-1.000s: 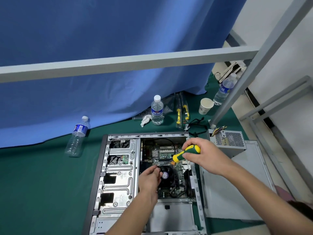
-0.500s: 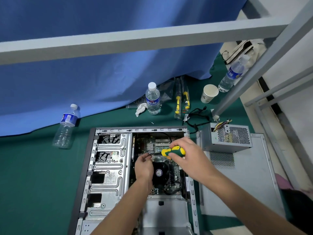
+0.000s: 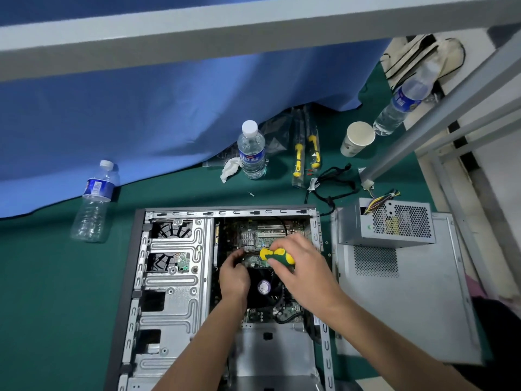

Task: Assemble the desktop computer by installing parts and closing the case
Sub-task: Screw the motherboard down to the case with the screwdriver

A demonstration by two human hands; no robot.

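An open desktop case [image 3: 172,277] lies flat on the green table, its motherboard [image 3: 265,235] and black CPU fan [image 3: 265,287] exposed. My right hand [image 3: 304,266] grips a yellow-and-green screwdriver [image 3: 275,255] over the board, just above the fan. My left hand [image 3: 234,273] sits at the fan's left edge with curled fingers at the screwdriver's tip; what they pinch is hidden. A grey power supply [image 3: 394,224] with coloured wires rests on the removed side panel [image 3: 417,300] to the right of the case.
Three water bottles stand or lie on the table: [image 3: 94,201], [image 3: 251,150], [image 3: 403,103]. A paper cup [image 3: 357,138], bagged yellow tools [image 3: 306,153], a black cable [image 3: 329,187], a loose screw [image 3: 251,194] and a tissue [image 3: 230,168] lie behind the case. Grey frame bars cross above.
My view has tilted down toward the case. Both hands have shifted toward the board's upper part, the screwdriver lower and closer to the board, my left hand following its tip.
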